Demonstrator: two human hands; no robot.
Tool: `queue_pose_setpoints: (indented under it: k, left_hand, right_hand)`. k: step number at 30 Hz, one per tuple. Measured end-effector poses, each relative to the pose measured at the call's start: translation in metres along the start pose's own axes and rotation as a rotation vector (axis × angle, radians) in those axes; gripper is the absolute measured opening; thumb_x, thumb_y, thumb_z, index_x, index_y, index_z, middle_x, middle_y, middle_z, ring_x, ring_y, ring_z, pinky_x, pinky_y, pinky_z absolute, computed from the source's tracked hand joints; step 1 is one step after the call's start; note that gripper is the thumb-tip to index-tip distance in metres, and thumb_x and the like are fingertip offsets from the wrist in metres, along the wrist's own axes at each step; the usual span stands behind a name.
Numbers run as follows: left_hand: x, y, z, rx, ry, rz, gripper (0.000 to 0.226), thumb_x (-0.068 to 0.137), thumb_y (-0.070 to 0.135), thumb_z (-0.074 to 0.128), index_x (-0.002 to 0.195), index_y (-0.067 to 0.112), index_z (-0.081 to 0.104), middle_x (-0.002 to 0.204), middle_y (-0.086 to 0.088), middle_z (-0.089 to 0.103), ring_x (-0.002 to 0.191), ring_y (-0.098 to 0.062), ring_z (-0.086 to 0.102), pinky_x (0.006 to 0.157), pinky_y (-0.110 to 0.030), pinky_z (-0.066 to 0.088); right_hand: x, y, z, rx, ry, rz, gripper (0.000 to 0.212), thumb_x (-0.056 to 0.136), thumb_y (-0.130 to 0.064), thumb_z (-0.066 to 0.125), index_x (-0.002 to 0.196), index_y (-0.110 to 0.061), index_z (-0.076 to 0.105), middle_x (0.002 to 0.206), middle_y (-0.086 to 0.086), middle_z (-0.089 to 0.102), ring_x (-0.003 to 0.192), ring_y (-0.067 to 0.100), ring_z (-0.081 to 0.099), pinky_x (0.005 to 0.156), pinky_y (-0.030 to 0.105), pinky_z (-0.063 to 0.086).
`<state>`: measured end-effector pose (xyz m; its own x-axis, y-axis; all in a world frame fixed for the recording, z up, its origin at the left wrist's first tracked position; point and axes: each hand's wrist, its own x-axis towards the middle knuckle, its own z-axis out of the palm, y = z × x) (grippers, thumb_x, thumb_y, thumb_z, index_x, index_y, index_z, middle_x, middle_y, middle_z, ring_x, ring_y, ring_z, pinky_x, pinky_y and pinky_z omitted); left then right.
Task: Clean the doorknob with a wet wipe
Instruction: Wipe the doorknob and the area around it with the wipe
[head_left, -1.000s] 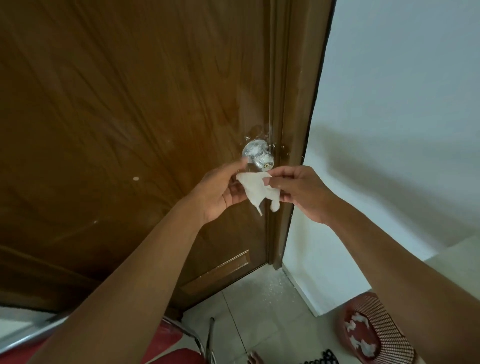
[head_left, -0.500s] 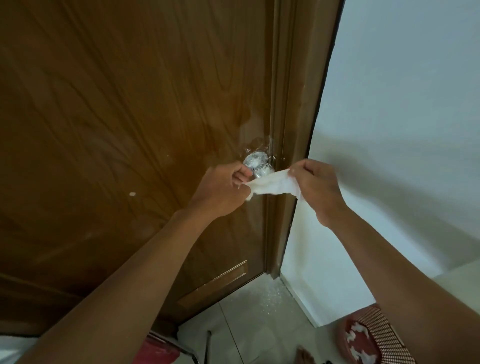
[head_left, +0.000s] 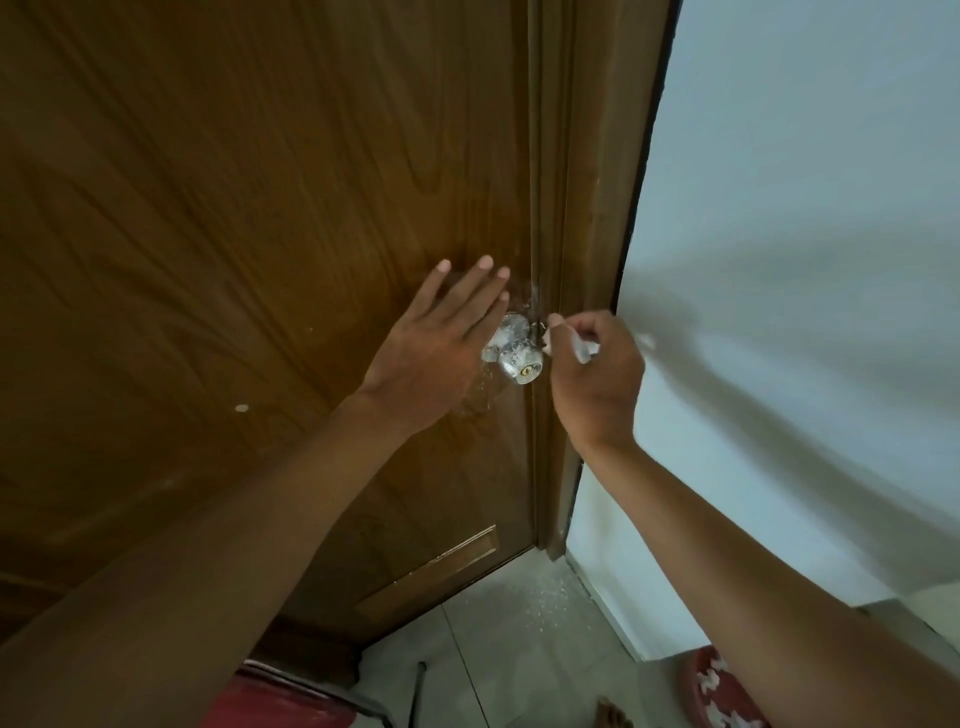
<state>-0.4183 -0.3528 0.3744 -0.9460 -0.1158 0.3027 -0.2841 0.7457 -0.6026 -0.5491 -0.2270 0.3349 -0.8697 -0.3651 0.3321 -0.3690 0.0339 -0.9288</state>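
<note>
A round silver doorknob (head_left: 520, 362), smeared with white marks, sticks out of the brown wooden door (head_left: 249, 208) near its right edge. My left hand (head_left: 439, 343) lies flat and open against the door just left of the knob, fingers pointing up. My right hand (head_left: 595, 376) is closed just right of the knob, at the door frame. A white wet wipe (head_left: 584, 349) is bunched inside its fingers, and only a small part of it shows.
The brown door frame (head_left: 587, 208) borders a white wall (head_left: 805, 260) on the right. Below are a tiled floor (head_left: 519, 639), a red chair with a metal frame (head_left: 291, 699) at bottom left and a red basket (head_left: 722, 691) at bottom right.
My left hand has let go of the wipe and now lies flat on the door. My right hand has gathered the wipe into its fist beside the knob. The view has shifted closer.
</note>
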Motion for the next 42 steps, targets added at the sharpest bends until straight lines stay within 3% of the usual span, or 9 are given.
queue_pose_setpoints:
  k: [6, 11, 14, 16, 21, 26, 31, 37, 42]
  left_hand:
    - [0.0, -0.02, 0.017, 0.203, 0.028, 0.031, 0.057, 0.109, 0.025, 0.03, 0.16, 0.003, 0.015, 0.17, -0.017, 0.008, 0.157, -0.033, 0.007, 0.125, -0.053, 0.001]
    - [0.001, -0.028, 0.033, 0.256, 0.112, 0.052, 0.057, 0.11, 0.022, 0.034, 0.161, 0.004, 0.015, 0.17, -0.014, 0.01, 0.157, -0.03, 0.011, 0.126, -0.049, -0.001]
    - [0.002, -0.031, 0.038, 0.239, 0.165, 0.06, 0.055, 0.111, 0.021, 0.035, 0.161, 0.004, 0.019, 0.17, -0.012, 0.015, 0.157, -0.029, 0.016, 0.127, -0.047, 0.003]
    - [0.003, -0.031, 0.043, 0.241, 0.191, 0.065, 0.054, 0.112, 0.021, 0.035, 0.161, 0.005, 0.02, 0.17, -0.012, 0.015, 0.157, -0.029, 0.016, 0.128, -0.047, 0.003]
    - [0.005, -0.031, 0.051, 0.237, 0.265, 0.061, 0.052, 0.112, 0.021, 0.037, 0.16, 0.005, 0.024, 0.169, -0.011, 0.02, 0.156, -0.029, 0.02, 0.128, -0.047, 0.008]
    - [0.005, -0.03, 0.054, 0.22, 0.276, 0.059, 0.052, 0.111, 0.02, 0.038, 0.16, 0.005, 0.026, 0.169, -0.011, 0.02, 0.156, -0.03, 0.019, 0.128, -0.047, 0.009]
    - [0.006, -0.029, 0.054, 0.21, 0.29, 0.051, 0.052, 0.111, 0.021, 0.04, 0.159, 0.005, 0.028, 0.168, -0.01, 0.023, 0.155, -0.029, 0.021, 0.128, -0.047, 0.01]
    - [0.006, -0.029, 0.054, 0.22, 0.277, 0.046, 0.053, 0.111, 0.023, 0.041, 0.159, 0.006, 0.029, 0.168, -0.009, 0.024, 0.155, -0.029, 0.022, 0.128, -0.047, 0.01]
    - [0.007, -0.029, 0.047, 0.216, 0.267, 0.048, 0.051, 0.11, 0.023, 0.042, 0.158, 0.007, 0.032, 0.167, -0.008, 0.027, 0.154, -0.028, 0.026, 0.126, -0.047, 0.014]
  right_hand:
    - [-0.006, 0.018, 0.011, 0.03, -0.217, 0.015, 0.005, 0.098, -0.025, 0.064, 0.102, -0.025, 0.068, 0.097, -0.016, 0.067, 0.093, -0.004, 0.063, 0.089, 0.019, 0.054]
    - [-0.005, 0.035, 0.008, 0.095, -0.258, 0.052, 0.026, 0.1, -0.023, 0.048, 0.114, -0.019, 0.069, 0.103, -0.007, 0.068, 0.091, -0.001, 0.066, 0.069, 0.014, 0.057]
    - [-0.003, 0.042, 0.011, 0.033, -0.243, 0.017, 0.021, 0.1, -0.017, 0.058, 0.117, -0.012, 0.07, 0.114, 0.004, 0.07, 0.098, 0.007, 0.065, 0.079, 0.019, 0.058]
    - [-0.003, 0.045, 0.015, 0.044, -0.217, 0.038, 0.019, 0.098, -0.018, 0.064, 0.115, -0.015, 0.071, 0.113, 0.001, 0.071, 0.103, 0.01, 0.066, 0.081, 0.022, 0.058]
    - [-0.004, 0.043, 0.031, 0.268, -0.147, 0.347, 0.015, 0.101, -0.022, 0.059, 0.109, -0.021, 0.072, 0.093, -0.02, 0.068, 0.091, 0.001, 0.069, 0.062, 0.008, 0.052]
    - [-0.01, 0.034, 0.032, 0.352, -0.095, 0.273, 0.028, 0.101, -0.014, 0.055, 0.095, -0.036, 0.072, 0.087, -0.033, 0.069, 0.092, -0.012, 0.065, 0.062, 0.006, 0.05]
    - [-0.004, 0.04, 0.031, 0.442, -0.103, 0.499, 0.025, 0.1, -0.019, 0.06, 0.086, -0.038, 0.07, 0.088, -0.021, 0.068, 0.085, 0.0, 0.067, 0.055, 0.005, 0.048]
    - [-0.006, 0.031, 0.031, 0.364, -0.134, 0.295, 0.018, 0.099, -0.02, 0.064, 0.101, -0.036, 0.071, 0.097, -0.028, 0.067, 0.094, -0.006, 0.067, 0.069, 0.013, 0.058]
    - [-0.004, 0.034, 0.029, 0.452, -0.188, 0.42, 0.016, 0.103, -0.027, 0.057, 0.101, -0.04, 0.066, 0.094, -0.029, 0.061, 0.09, 0.0, 0.064, 0.06, 0.006, 0.051]
